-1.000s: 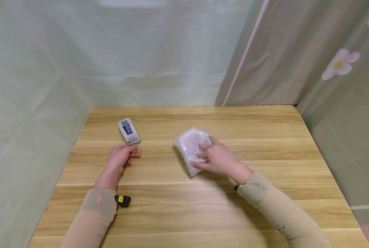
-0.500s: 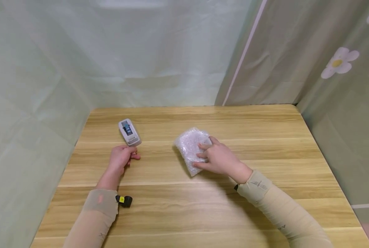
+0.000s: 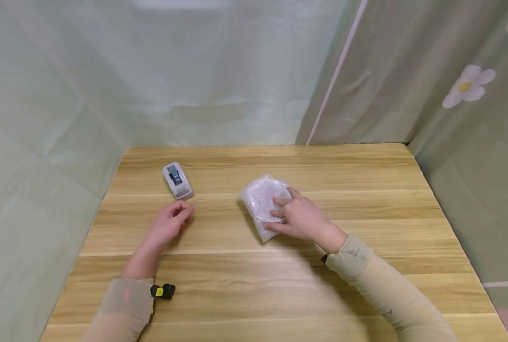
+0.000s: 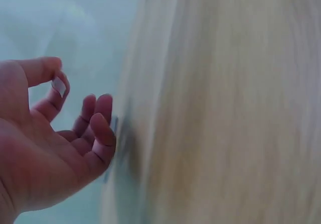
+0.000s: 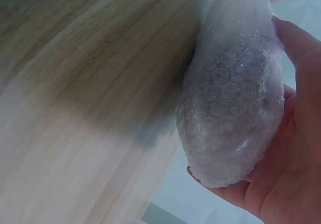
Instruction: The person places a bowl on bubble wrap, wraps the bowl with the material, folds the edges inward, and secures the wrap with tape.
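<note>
My left hand [image 3: 170, 222] is just in front of a grey tape dispenser [image 3: 177, 181] at the table's left, apart from it. In the left wrist view, its thumb and index finger pinch a small whitish piece of tape [image 4: 58, 86], while the other fingers are loosely curled. My right hand [image 3: 303, 218] holds a bubble-wrapped package [image 3: 260, 202] near the table's middle. Its fingers lie over the top and around the near and right edges. The right wrist view shows the bubble wrap [image 5: 230, 103] between thumb and fingers; what it encloses cannot be made out.
The wooden table [image 3: 254, 294] has its far edge against a pale curtain [image 3: 220, 71]. A grey-green curtain with a flower print [image 3: 465, 88] hangs on the right. Small black wrist cameras [image 3: 163, 291] sit at the sleeves.
My left hand has drawn back toward me from the dispenser's near end, pinching the tape. The right hand and the bubble-wrapped package have stayed in place.
</note>
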Tool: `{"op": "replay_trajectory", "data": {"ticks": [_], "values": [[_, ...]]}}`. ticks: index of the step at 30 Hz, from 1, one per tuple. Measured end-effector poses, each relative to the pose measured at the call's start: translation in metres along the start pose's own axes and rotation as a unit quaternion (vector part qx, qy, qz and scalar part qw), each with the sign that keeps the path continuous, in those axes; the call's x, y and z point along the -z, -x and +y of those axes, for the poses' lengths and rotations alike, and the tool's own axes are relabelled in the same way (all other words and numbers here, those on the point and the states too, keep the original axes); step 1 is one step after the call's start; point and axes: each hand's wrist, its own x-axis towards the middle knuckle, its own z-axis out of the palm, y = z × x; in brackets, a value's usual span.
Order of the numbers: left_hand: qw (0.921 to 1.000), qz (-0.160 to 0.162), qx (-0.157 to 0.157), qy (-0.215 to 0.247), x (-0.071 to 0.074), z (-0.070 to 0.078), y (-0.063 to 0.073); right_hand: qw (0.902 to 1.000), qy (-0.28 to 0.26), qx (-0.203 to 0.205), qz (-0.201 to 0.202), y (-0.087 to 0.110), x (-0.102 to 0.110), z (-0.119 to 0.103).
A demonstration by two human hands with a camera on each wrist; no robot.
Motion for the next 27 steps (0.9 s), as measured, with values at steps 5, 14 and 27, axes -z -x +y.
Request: {"op": "replay_trajectory", "data": {"ticks": [5,14,27], "values": [[0.9928,-0.008,-0.112,-0.042,-0.016,0.027,0.005,0.9998,0.016,-0.013,-0.001,0.002,-0.001,0.000],[0.9593,-0.108,-0.257,-0.045,-0.071,0.096,-0.024,0.9984,0.021,-0.053,0.001,-0.002,-0.002,0.002],[0.9408,-0.175,-0.223,-0.186,-0.116,0.101,-0.060,0.9991,-0.013,-0.039,0.010,-0.009,-0.009,-0.001]]}}
